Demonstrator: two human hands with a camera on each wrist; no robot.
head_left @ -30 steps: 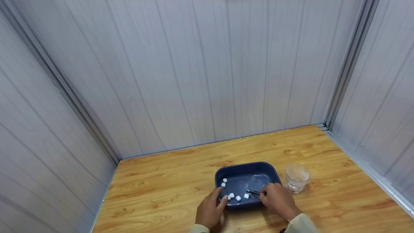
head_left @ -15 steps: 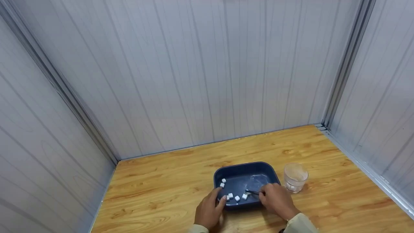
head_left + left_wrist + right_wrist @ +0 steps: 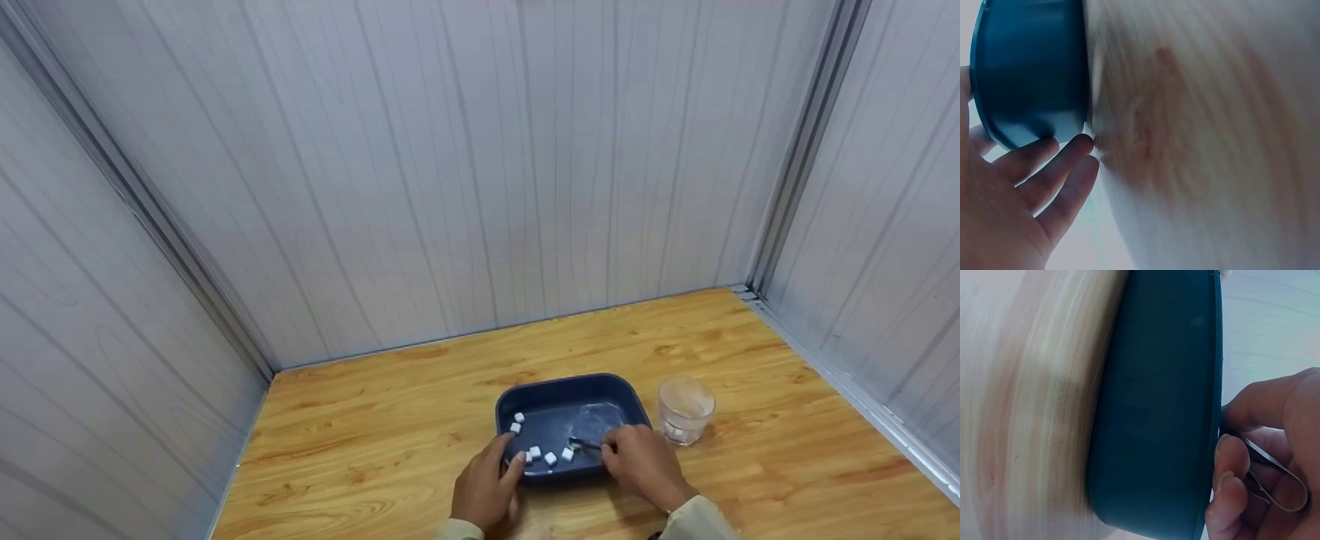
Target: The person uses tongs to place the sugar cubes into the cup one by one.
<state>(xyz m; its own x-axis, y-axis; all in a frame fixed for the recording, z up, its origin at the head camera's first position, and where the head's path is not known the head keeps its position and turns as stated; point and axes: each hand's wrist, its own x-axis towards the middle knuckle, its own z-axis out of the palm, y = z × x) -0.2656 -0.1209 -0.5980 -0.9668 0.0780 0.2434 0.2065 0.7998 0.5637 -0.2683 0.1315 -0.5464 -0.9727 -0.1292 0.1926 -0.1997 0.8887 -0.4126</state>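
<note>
In the head view a dark blue tray stands on the table with several small white cubes in it, one white cube near the front wall. My left hand grips the tray's left front corner, thumb over the rim; the left wrist view shows its other fingers against the outer wall. My right hand pinches metal tweezers above the tray's right front side. The tips of the tweezers lie close to the rightmost cube; whether they touch it I cannot tell.
A clear drinking glass stands just right of the tray, with something whitish at its bottom. Pale panel walls enclose the wooden table at the back and both sides. Whitish residue marks the tray floor.
The head view has shifted very slightly. Both hands, the tray and the cubes keep nearly the same places, with the tweezers still beside the rightmost cube.
</note>
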